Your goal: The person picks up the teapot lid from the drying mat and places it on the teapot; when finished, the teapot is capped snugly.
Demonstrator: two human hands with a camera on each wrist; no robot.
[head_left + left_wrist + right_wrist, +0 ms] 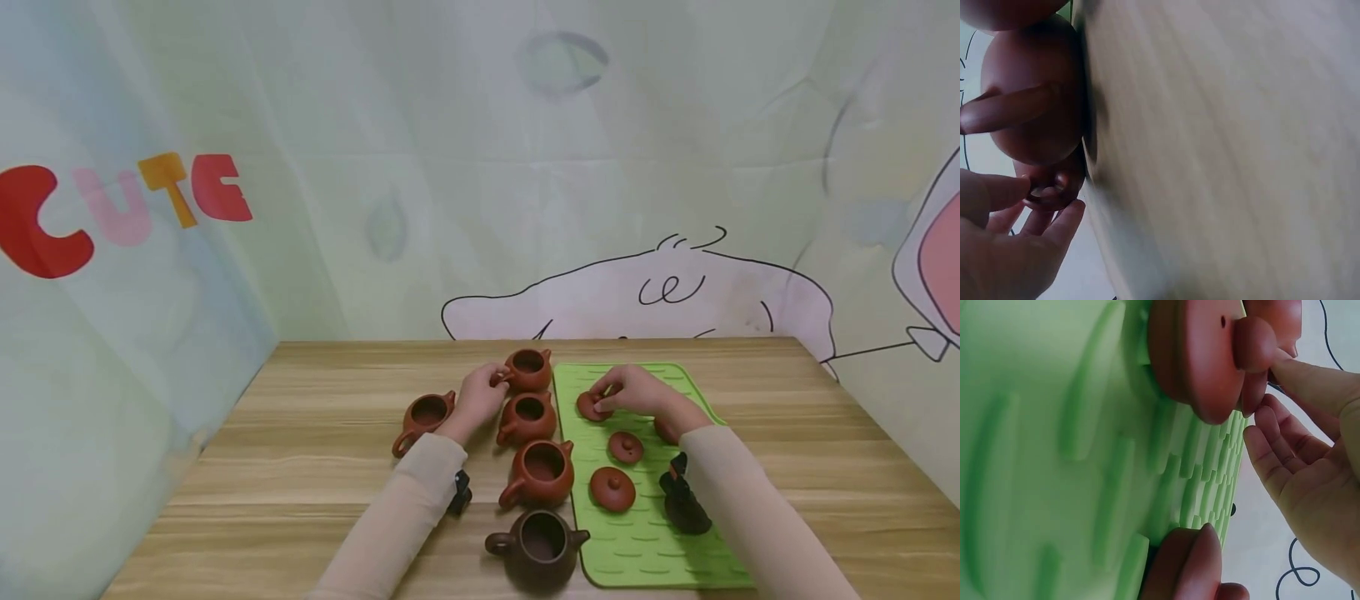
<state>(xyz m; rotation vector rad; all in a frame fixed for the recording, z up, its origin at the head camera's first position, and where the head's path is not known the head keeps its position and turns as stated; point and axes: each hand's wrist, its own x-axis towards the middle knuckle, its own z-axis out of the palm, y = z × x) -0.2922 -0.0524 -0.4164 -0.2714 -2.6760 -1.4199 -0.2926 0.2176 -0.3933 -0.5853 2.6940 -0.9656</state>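
My left hand pinches the looped handle of the farthest small reddish-brown clay teapot, which stands lidless beside the mat. In the left wrist view, thumb and fingers close round that handle. My right hand holds a round reddish-brown teapot lid between thumb and fingers, over the far left part of the green mat. A nearer lid partly hides the held one in the right wrist view. Two more reddish lids, one small and one larger, lie knob up on the mat.
Two reddish teapots and a dark brown teapot line the mat's left edge. Another reddish teapot stands left of my left wrist. Beneath my right forearm are a partly hidden reddish piece and a dark rounded piece.
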